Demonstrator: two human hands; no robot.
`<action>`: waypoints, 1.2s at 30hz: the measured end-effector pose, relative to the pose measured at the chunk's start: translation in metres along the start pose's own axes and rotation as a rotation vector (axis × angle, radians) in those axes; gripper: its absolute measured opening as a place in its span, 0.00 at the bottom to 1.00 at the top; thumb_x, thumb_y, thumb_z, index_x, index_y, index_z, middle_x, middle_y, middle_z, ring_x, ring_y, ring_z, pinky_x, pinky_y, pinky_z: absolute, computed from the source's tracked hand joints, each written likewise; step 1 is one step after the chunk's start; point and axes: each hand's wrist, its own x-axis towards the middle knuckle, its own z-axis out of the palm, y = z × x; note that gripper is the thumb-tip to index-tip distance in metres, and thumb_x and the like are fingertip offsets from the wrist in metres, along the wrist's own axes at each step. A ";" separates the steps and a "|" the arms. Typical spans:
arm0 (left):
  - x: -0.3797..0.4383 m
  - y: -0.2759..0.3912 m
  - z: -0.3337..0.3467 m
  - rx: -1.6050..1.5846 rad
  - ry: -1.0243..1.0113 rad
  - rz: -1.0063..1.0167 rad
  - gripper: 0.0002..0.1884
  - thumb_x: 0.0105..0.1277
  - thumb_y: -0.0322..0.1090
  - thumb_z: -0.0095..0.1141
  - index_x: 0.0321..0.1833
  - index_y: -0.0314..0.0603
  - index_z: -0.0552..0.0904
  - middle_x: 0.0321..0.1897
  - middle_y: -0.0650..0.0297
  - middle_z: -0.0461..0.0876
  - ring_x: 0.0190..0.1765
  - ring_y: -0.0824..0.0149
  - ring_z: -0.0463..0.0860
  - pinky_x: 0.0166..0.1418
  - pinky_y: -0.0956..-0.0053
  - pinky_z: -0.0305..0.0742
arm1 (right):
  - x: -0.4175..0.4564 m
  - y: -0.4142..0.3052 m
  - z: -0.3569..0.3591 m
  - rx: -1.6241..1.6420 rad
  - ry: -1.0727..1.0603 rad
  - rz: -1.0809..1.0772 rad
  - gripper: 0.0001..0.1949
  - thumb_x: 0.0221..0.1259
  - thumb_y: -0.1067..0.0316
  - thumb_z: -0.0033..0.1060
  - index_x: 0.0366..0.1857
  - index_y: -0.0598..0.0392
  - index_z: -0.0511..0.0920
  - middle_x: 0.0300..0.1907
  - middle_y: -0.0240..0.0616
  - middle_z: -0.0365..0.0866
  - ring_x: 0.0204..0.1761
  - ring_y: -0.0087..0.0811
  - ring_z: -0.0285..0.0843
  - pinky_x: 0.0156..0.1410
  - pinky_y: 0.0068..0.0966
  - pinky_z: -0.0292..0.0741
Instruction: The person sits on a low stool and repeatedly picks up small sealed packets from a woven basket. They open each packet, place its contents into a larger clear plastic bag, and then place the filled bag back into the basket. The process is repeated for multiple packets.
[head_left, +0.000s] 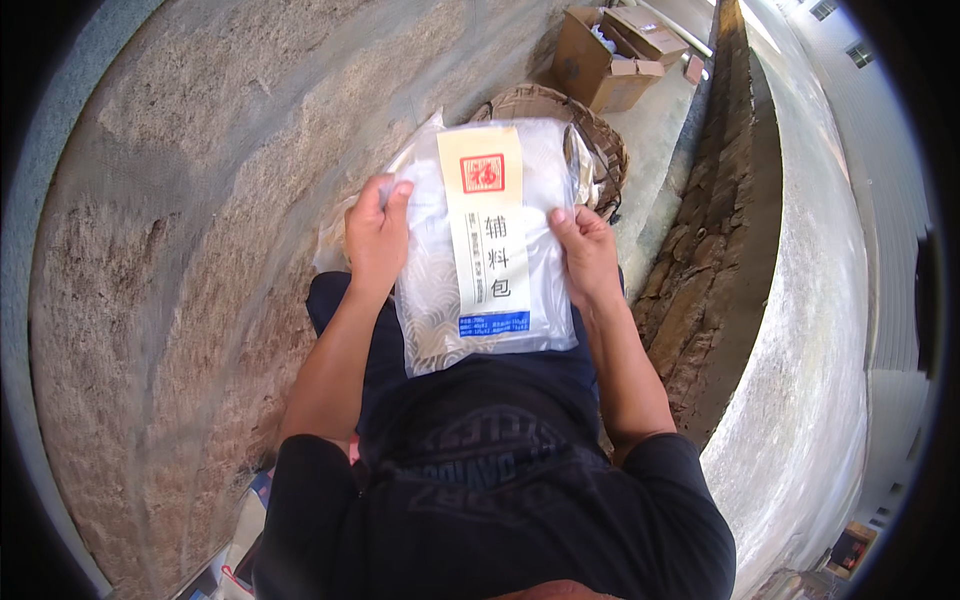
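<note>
A clear plastic packaging bag (427, 262) is held up flat above my lap, its printed front facing me. Down its middle runs a cream paper-like label (487, 202) with a red square emblem, dark writing and a blue band at the bottom. My left hand (377, 232) pinches the bag's left edge, thumb on the front. On the right edge, my right hand (589, 251) grips in the same way, its fingers mostly behind the plastic. A white wave pattern covers the lower left of the bag. What lies inside is hard to make out.
Behind the bag stands a round woven basket (607, 135), partly hidden, with pale plastic in or against it. Farther off is an open cardboard box (604, 64) with white material inside. A rough wall (202, 225) rises on the left; a brown, rough-surfaced channel (697, 277) runs along the right.
</note>
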 end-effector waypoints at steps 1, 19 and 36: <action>0.006 -0.002 0.002 -0.069 0.052 0.025 0.10 0.81 0.38 0.63 0.52 0.36 0.85 0.32 0.67 0.86 0.36 0.78 0.78 0.42 0.77 0.76 | -0.001 -0.004 0.007 -0.004 -0.037 0.010 0.15 0.77 0.68 0.68 0.60 0.63 0.83 0.49 0.40 0.92 0.48 0.27 0.89 0.55 0.28 0.86; -0.016 0.005 -0.009 -0.574 -0.339 -0.397 0.23 0.75 0.27 0.67 0.71 0.38 0.77 0.60 0.59 0.87 0.60 0.67 0.86 0.66 0.69 0.81 | 0.003 0.019 -0.017 -0.156 -0.080 -0.142 0.14 0.80 0.72 0.63 0.64 0.60 0.81 0.55 0.37 0.91 0.52 0.23 0.87 0.62 0.26 0.83; -0.053 -0.063 0.008 -0.678 -0.340 -0.787 0.24 0.76 0.25 0.63 0.74 0.40 0.78 0.57 0.57 0.89 0.55 0.65 0.89 0.61 0.67 0.85 | -0.021 0.049 -0.039 0.021 0.065 0.045 0.09 0.73 0.80 0.63 0.51 0.54 0.85 0.48 0.36 0.89 0.47 0.28 0.88 0.54 0.27 0.85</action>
